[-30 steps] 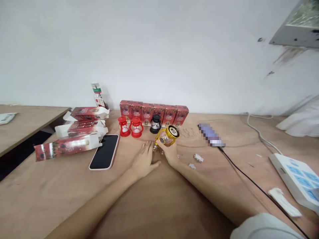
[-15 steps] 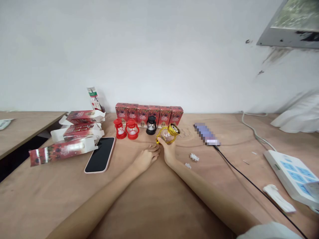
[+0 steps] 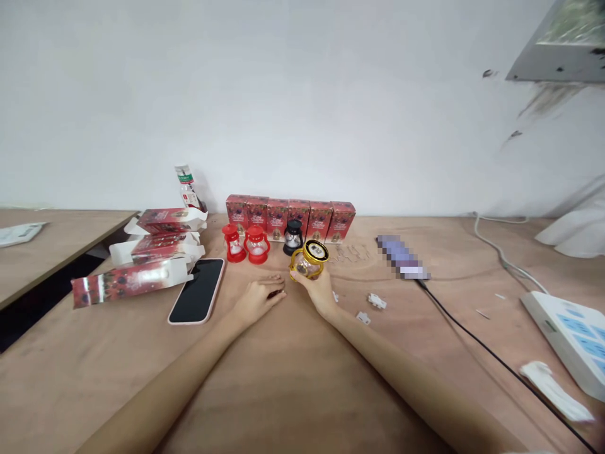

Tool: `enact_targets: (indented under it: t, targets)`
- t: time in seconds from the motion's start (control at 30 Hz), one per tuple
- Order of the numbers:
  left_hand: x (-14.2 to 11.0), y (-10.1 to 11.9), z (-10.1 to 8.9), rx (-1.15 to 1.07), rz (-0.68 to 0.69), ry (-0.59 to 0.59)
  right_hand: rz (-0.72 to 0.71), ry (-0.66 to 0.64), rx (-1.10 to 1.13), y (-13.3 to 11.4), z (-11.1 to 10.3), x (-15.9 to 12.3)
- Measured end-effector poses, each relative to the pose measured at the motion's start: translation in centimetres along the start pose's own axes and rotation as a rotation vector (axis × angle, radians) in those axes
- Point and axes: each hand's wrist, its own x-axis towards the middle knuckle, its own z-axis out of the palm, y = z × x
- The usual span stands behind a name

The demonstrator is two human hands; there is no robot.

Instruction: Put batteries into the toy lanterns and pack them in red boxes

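Note:
My right hand point(image 3: 322, 295) is closed around a small gold lantern point(image 3: 307, 268) with a clear body. The lantern is tilted, and its round black-and-white end faces up toward me. Just left of it, my left hand point(image 3: 258, 299) rests low over the table with thumb and fingers apart; a dark patch shows between them, too small to make out. Behind the hands stand two red lanterns, one farther left point(image 3: 233, 244) and one beside it point(image 3: 256, 246). A black lantern point(image 3: 293, 238) stands right of these, close behind the gold one.
A row of red printed boxes point(image 3: 276, 217) lines the wall. Opened boxes point(image 3: 132, 282), a bottle point(image 3: 188, 188) and a pink-edged phone point(image 3: 197, 291) are at left. Rightward lie white bits point(image 3: 377, 301), thin wire-like pieces point(image 3: 350, 253), a cabled phone point(image 3: 401, 255) and a power strip point(image 3: 570, 334).
The gold lantern has turned more upright, its round end now facing me more. My left hand has drawn away leftward, its thumb and fingers spreading. The view has shifted slightly.

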Motion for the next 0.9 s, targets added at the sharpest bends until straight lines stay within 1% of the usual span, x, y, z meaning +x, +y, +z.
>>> enact_targets:
  t: [0.13, 0.27, 0.33, 0.43, 0.53, 0.6, 0.67, 0.77, 0.83, 0.9]
  targets:
    - [-0.2, 0.4, -0.2, 0.028, 0.016, 0.018, -0.007, 0.005, -0.034, 0.1, 0.0, -0.2]
    - [-0.4, 0.9, -0.3, 0.067, 0.025, 0.095, -0.037, 0.016, -0.058, -0.1, 0.2, -0.6]
    - [-0.4, 1.0, -0.4, 0.084, 0.014, 0.168, -0.090, 0.042, -0.087, -0.2, 0.3, -0.9]
    - [-0.3, 1.1, -0.5, 0.088, -0.029, 0.326, -0.219, 0.053, -0.158, -0.6, 0.1, -1.3]
    - [-0.3, 1.2, -0.6, 0.068, -0.061, 0.486, -0.299, -0.035, -0.209, -1.1, 0.0, -1.6]
    - [-0.3, 1.5, -0.5, 0.049, -0.055, 0.556, -0.320, -0.094, -0.224, -1.4, -0.1, -1.7]
    - [-0.4, 1.9, -0.5, 0.027, -0.031, 0.590, -0.324, -0.127, -0.238, -1.5, -0.1, -1.7]
    - [-0.4, 3.1, -0.9, -0.008, 0.006, 0.620, -0.302, -0.136, -0.265, -1.6, -0.2, -1.6]
    - [-0.3, 4.2, -1.6, -0.031, 0.023, 0.626, -0.288, -0.136, -0.281, -1.6, -0.2, -1.7]
    - [-0.3, 5.2, -2.6, -0.040, 0.064, 0.606, -0.284, -0.152, -0.296, -1.7, -0.3, -1.7]
